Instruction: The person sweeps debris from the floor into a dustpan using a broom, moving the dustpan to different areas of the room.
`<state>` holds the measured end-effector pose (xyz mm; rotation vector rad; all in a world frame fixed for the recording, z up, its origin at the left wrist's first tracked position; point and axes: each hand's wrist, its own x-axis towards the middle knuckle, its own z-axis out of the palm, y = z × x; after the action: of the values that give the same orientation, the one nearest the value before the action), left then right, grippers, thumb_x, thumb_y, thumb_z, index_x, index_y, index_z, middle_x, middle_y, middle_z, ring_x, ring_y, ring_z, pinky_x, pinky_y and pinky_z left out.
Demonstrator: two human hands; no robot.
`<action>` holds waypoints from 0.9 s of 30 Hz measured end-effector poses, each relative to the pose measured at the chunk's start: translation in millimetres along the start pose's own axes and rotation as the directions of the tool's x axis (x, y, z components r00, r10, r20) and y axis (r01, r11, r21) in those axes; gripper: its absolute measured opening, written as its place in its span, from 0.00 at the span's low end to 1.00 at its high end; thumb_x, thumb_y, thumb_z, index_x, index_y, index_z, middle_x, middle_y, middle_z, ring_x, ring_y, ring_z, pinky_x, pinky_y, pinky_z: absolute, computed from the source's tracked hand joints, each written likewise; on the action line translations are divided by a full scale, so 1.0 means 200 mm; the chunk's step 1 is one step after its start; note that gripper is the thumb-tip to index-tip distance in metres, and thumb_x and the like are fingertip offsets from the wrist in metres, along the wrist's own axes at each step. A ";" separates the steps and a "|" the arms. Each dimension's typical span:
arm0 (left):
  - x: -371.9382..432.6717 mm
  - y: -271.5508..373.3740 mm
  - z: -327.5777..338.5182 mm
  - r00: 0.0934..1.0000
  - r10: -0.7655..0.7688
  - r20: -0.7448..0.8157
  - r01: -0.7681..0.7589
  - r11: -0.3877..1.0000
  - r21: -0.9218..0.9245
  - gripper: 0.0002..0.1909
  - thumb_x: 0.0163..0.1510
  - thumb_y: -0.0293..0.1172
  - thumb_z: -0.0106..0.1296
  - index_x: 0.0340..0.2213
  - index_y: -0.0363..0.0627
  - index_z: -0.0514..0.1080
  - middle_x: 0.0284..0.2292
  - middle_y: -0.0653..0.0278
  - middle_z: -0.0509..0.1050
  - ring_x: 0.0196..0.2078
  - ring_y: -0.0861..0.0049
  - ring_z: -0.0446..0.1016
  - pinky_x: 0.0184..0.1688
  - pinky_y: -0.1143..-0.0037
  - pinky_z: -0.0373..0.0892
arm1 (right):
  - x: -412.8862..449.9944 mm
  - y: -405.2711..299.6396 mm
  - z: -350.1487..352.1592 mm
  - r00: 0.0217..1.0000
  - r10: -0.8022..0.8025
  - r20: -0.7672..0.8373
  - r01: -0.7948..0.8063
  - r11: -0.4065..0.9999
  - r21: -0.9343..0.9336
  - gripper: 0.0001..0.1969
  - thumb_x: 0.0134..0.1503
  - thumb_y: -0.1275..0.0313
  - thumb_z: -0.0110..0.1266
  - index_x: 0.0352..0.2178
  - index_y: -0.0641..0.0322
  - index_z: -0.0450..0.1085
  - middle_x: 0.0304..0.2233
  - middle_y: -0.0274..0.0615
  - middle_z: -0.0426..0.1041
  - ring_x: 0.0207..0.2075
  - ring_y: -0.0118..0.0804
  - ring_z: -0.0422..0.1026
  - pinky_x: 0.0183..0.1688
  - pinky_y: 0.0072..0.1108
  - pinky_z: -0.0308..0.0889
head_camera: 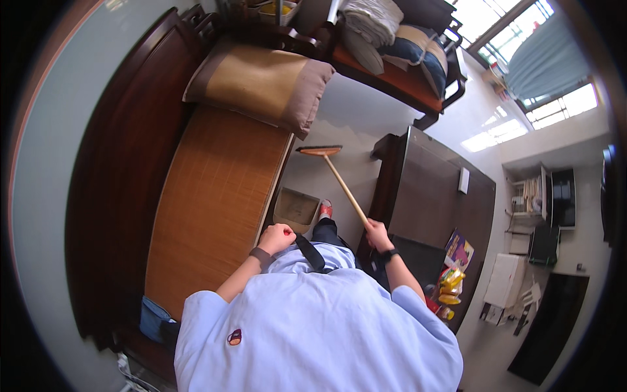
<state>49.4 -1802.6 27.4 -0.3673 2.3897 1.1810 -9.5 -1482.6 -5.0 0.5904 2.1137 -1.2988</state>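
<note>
My right hand (378, 235) grips the upper end of a broom's pale stick. The broom (344, 187) slants away from me across the floor, its orange head and dark bristles (321, 148) lying between the bench and the table. My left hand (277, 238) is closed in a fist at my waist. A small red object (287, 233) shows in it, mostly hidden by the fingers. Just beyond that fist a brownish dustpan (296, 208) stands on the floor by the bench. Whether the red object belongs to the dustpan cannot be seen.
Left of me runs a dark wooden bench with a woven mat (215, 196) and a large cushion (254, 83). A glass-topped table (436, 186) at right carries packets (450, 284) and a white box (463, 180). Another cushioned seat (392, 81) stands ahead. My red shoe (325, 208) is beside the dustpan.
</note>
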 end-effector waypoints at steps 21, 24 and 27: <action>0.02 -0.06 0.12 0.998 -0.016 0.055 0.008 0.988 0.153 0.12 0.38 0.39 0.49 0.22 0.45 0.73 0.24 0.58 0.73 0.29 0.65 0.72 0.33 0.72 0.67 | -0.57 0.21 0.05 0.951 0.261 0.164 -0.233 0.957 -0.172 0.12 0.51 0.66 0.43 0.32 0.63 0.68 0.13 0.36 0.64 0.11 0.27 0.62 0.13 0.19 0.57; 0.02 -0.06 0.12 1.000 0.015 0.027 -0.018 0.993 0.121 0.11 0.38 0.37 0.49 0.21 0.44 0.73 0.21 0.59 0.73 0.26 0.68 0.73 0.32 0.74 0.68 | -0.64 0.07 -0.10 0.905 0.347 0.245 -0.373 0.926 0.065 0.10 0.50 0.70 0.45 0.33 0.64 0.67 0.11 0.27 0.56 0.10 0.19 0.52 0.11 0.12 0.48; 0.04 -0.09 0.14 0.999 0.034 0.008 -0.035 0.996 0.086 0.09 0.38 0.35 0.48 0.21 0.43 0.73 0.19 0.60 0.73 0.20 0.73 0.73 0.28 0.77 0.69 | -0.67 -0.01 -0.22 0.909 0.347 0.229 -0.373 0.924 0.083 0.11 0.49 0.72 0.47 0.34 0.65 0.66 0.12 0.28 0.58 0.11 0.17 0.53 0.11 0.10 0.47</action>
<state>58.8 -1792.0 -3.8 -0.2953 2.4407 1.0885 76.7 -1452.2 103.4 0.8159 1.6636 -1.2249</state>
